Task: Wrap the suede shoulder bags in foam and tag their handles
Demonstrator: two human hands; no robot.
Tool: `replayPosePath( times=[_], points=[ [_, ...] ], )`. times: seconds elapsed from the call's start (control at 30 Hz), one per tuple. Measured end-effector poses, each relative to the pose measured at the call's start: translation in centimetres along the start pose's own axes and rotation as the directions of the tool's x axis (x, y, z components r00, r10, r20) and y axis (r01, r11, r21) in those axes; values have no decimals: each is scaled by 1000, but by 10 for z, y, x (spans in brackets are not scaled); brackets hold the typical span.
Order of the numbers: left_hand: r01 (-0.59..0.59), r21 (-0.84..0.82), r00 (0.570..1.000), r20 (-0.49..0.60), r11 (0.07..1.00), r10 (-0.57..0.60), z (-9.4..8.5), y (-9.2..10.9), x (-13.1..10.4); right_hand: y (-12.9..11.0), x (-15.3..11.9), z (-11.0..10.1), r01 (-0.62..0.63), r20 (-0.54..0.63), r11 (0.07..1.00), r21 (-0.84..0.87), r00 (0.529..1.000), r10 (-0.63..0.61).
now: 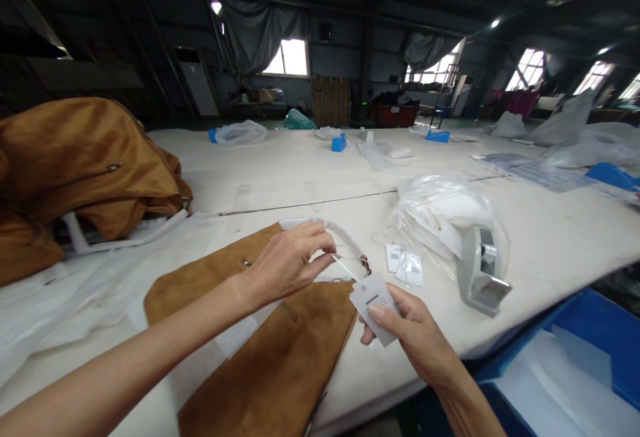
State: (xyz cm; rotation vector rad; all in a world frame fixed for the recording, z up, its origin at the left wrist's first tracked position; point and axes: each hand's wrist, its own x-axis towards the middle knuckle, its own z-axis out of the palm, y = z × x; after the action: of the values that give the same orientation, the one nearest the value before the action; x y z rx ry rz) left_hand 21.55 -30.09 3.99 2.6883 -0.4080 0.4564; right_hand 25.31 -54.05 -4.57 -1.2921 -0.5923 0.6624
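Note:
My left hand (295, 260) pinches a thin white string (345, 267) between thumb and fingertips, above a brown suede-like bag (300, 350). The string runs down to a white hang tag (375, 307) with printed lines. My right hand (400, 327) grips that tag between thumb and fingers, to the right of the bag. The bag lies flat on the table, with white paper over its middle and a handle (340, 230) wrapped in white at its far side. Small barcoded tags (405, 263) lie beyond my right hand.
A grey tape dispenser (483, 273) stands at the right beside a clear plastic bag (440, 213) of white pieces. Brown bags (85, 170) are heaped at the left. A blue bin (580, 350) holding white sheets sits below the table's right edge. Blue dispensers (339, 143) stand farther back.

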Motion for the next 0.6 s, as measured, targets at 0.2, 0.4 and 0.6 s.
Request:
replayPosePath(
  times=[0.2, 0.4, 0.6],
  points=[
    [206, -608, 975, 193, 767, -109, -9, 7, -4, 5, -5, -3, -65, 12, 993, 99, 998, 64],
    [323, -886, 939, 255, 334, -230, 2, 19, -9, 0, -8, 3, -103, 42, 978, 178, 994, 97],
    [187, -444, 975, 194, 876, -110, -3, 9, -10, 4, -15, -10, -86, -27, 995, 50, 996, 88]
  ],
)
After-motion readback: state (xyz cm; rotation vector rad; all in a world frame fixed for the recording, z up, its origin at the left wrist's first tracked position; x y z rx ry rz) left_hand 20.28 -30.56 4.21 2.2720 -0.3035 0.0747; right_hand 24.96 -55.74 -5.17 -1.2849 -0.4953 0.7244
